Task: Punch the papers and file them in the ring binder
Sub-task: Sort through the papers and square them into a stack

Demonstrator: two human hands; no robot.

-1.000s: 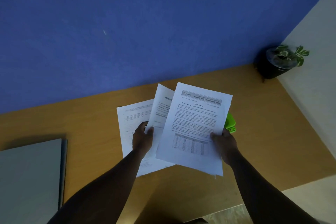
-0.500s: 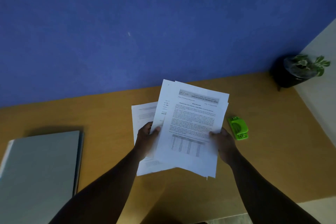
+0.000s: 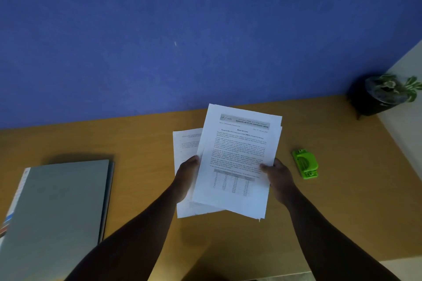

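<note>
A small stack of printed papers (image 3: 239, 157) is held above the wooden desk (image 3: 141, 178), tilted slightly to the right. My left hand (image 3: 186, 178) grips its left edge and my right hand (image 3: 277, 175) grips its right edge, thumbs on top. Another printed sheet (image 3: 185, 148) lies flat on the desk under my left hand, partly hidden by the stack. A green hole punch (image 3: 305, 163) sits on the desk to the right of my right hand. The closed grey ring binder (image 3: 59, 210) lies at the left.
A dark pot with a green plant (image 3: 386, 93) stands in the desk's far right corner. A blue wall (image 3: 182, 29) runs along the desk's back edge, and a pale wall (image 3: 406, 125) borders the right side.
The two fanned sheets in my hands have come together into one squared stack. The view has shifted, so the hole punch and more of the binder now show.
</note>
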